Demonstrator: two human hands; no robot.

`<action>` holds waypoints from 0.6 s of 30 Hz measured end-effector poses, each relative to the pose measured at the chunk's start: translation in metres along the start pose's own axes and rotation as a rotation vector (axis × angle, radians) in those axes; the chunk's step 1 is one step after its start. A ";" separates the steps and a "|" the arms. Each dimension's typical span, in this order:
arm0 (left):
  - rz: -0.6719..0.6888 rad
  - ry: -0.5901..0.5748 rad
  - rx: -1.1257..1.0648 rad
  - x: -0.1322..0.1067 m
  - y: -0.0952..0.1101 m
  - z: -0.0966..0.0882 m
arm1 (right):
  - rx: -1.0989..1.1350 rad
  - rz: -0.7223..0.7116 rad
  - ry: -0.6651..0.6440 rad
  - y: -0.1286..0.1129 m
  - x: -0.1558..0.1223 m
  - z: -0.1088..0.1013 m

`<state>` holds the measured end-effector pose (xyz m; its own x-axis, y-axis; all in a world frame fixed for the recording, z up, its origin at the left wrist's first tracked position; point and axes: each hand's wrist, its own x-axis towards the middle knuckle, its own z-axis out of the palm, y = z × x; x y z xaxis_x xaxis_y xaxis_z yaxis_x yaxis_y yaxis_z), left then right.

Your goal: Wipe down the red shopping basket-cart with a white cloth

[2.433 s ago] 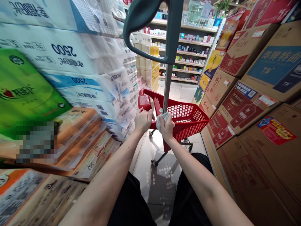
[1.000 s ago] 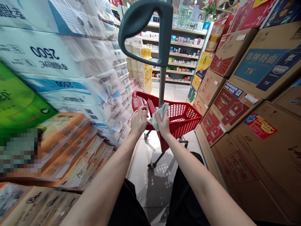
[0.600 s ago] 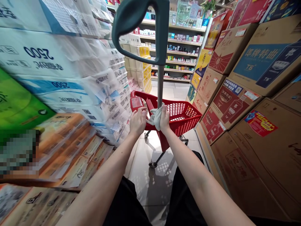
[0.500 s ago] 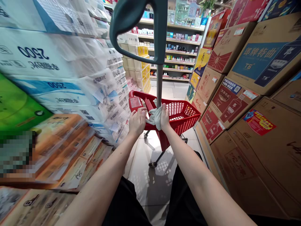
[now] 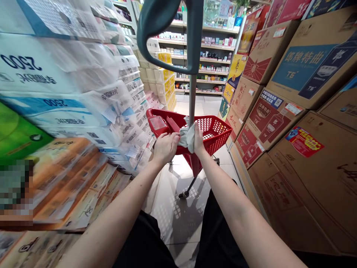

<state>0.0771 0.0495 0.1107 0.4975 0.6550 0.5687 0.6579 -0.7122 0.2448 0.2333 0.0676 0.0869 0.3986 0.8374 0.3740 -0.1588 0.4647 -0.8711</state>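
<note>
A red wheeled shopping basket [image 5: 220, 131] stands on the aisle floor ahead of me. Its metal pole [image 5: 192, 97] rises to a grey-green handle [image 5: 167, 22] near the top of the view. My right hand [image 5: 198, 142] is closed on a crumpled white cloth [image 5: 186, 136] and presses it against the foot of the pole. My left hand [image 5: 165, 147] grips the basket's near rim beside the cloth, fingers curled over it.
Stacked packs of tissue paper [image 5: 69, 85] wall the left side. Cardboard cartons [image 5: 301, 93] are piled along the right. The tiled floor [image 5: 181, 208] runs between them to product shelves [image 5: 214, 56] at the far end. My dark-trousered legs sit below.
My right hand has slid the cloth from the pole's left side round toward its base. My left hand stays on the rim. The basket and view have shifted slightly.
</note>
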 end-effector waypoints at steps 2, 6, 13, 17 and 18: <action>0.053 -0.073 -0.011 0.004 -0.006 -0.004 | -0.055 -0.130 0.035 0.001 -0.011 -0.001; 0.101 -0.217 -0.062 0.014 -0.030 -0.017 | -0.084 -0.193 0.009 0.000 -0.018 0.002; 0.102 -0.155 -0.048 0.019 -0.052 -0.014 | 0.053 -0.031 -0.109 0.002 -0.002 0.002; 0.076 -0.039 -0.045 0.014 -0.041 -0.001 | 0.060 -0.027 -0.050 -0.001 -0.001 -0.001; 0.076 -0.025 -0.036 0.013 -0.037 0.001 | 0.063 -0.018 -0.032 -0.002 0.000 -0.002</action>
<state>0.0599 0.0845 0.1084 0.5594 0.6044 0.5672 0.5969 -0.7686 0.2303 0.2355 0.0660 0.0878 0.3730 0.8371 0.4002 -0.2089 0.4960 -0.8428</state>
